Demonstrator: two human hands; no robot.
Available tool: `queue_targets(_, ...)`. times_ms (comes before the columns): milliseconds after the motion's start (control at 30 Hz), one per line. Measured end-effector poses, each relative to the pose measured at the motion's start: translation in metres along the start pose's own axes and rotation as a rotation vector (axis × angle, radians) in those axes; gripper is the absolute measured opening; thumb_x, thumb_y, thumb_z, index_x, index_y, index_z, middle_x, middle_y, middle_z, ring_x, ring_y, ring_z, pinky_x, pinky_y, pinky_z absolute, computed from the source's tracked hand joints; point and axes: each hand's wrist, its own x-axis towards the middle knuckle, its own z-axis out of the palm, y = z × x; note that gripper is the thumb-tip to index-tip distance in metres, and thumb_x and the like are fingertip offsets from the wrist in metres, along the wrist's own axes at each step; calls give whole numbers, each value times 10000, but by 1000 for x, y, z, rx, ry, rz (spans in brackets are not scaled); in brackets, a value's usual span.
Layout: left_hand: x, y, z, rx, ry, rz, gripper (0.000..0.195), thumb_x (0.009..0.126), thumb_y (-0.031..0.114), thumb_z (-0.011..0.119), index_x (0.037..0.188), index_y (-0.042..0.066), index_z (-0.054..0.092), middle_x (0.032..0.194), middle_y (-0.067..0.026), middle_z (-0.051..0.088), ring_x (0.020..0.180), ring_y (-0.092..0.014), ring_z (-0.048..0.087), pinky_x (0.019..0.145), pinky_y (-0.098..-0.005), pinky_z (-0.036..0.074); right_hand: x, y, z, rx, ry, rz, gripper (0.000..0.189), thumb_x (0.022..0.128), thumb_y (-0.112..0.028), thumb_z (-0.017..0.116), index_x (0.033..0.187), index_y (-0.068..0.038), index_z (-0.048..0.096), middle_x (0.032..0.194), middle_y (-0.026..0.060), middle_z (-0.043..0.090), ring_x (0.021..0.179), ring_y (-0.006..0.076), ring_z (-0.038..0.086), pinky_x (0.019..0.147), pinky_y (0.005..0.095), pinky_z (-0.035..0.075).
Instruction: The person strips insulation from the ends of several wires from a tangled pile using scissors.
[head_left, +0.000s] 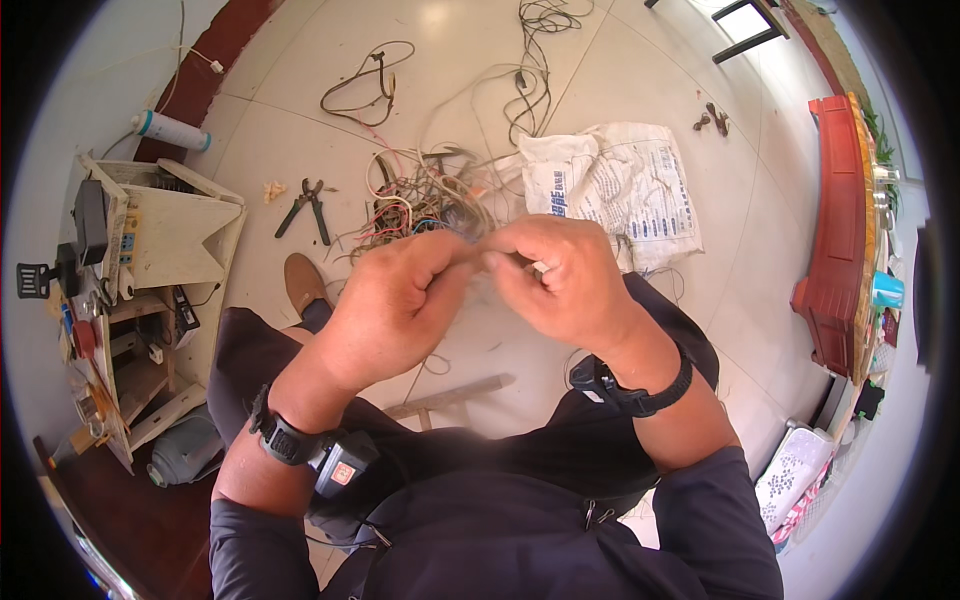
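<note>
My left hand (412, 300) and my right hand (559, 281) meet fingertip to fingertip between my knees, blurred where they touch. A small pale piece (538, 266) shows inside the curled fingers of my right hand. Whatever the left fingertips pinch is hidden by blur. Just beyond the hands, a tangled heap of old wires (420, 195) in red, white, brown and blue lies on the tiled floor (285, 150). Beside it on the right is a crumpled white woven sack (622, 187) bearing print. Left of the heap, dark-handled cutting pliers (309, 210) lie with handles spread.
Loose black cables (532, 82) and a looped dark cable (386, 90) lie farther out. Near my lap is a T-shaped wooden piece (450, 397). A wooden cabinet (180, 232) stands at left, a red wooden cabinet (836, 232) at right. My shoe (304, 281) is near the pliers.
</note>
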Motion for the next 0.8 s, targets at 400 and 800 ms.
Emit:
queue_targets(400,0,-4,-2,74,-5,56,82,902,8,615,975,-11,647,807,-127,631,724,-264,613,672,-345,495,3,-3,-5,61,-60,117,100,834,-128,644,850,-36,681,710,151,628,630,335,610,566,382,474)
queue_targets(800,10,2,-14,139,-19,-5,76,851,84,659,899,26,654,799,-159,637,760,-362,623,654,-405,495,13,4,-6,-178,-76,-144,104,703,-16,653,801,-51,648,683,79,592,587,257,579,550,334,466)
